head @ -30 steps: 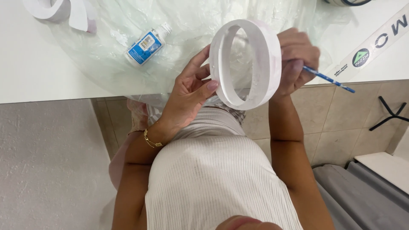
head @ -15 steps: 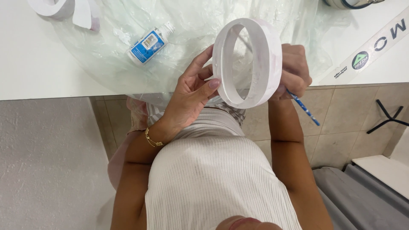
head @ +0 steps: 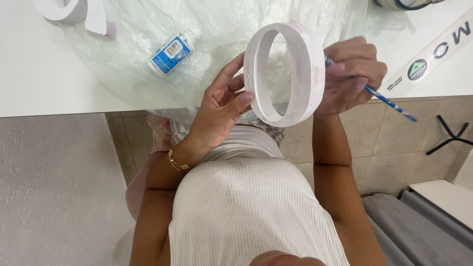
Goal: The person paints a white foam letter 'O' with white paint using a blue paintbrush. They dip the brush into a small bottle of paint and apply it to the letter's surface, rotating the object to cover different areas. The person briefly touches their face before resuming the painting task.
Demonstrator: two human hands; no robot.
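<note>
Hands meet at a white oval ring (head: pixel 290 74), which is held up on its edge just above the near edge of the bench (head: pixel 44 88), over the person's lap. The left hand (head: pixel 221 106) is at the left side of the ring and grips it: the thumb presses on the front rim low on the left, and the fingers (head: pixel 231 74) reach up behind the left wall. The ring is so between thumb and fingers, and its opening faces toward the camera and a bit to the left.

The right hand (head: pixel 352 74) is at the right side of the ring, touching its outer wall. It is closed around a thin blue paintbrush (head: pixel 389 101), pinched near the fingertips. The handle of the brush points away from the ring, down and to the right, past the bench edge. The tip of the brush is hidden behind the ring's wall, so I cannot tell if it touches the surface. The outer wall of the ring shows a faint pink tint near this hand.

Behind the ring, a clear plastic sheet (head: pixel 221 29) covers the bench. To the left of the ring, a small bottle with a blue label (head: pixel 170 54) lies on its side on the sheet. Farther left from the ring, at the top corner, lies another white curved piece (head: pixel 74 10). To the right of the ring, a white strip with printed marks (head: pixel 433 51) lies slanted on the bench.
</note>
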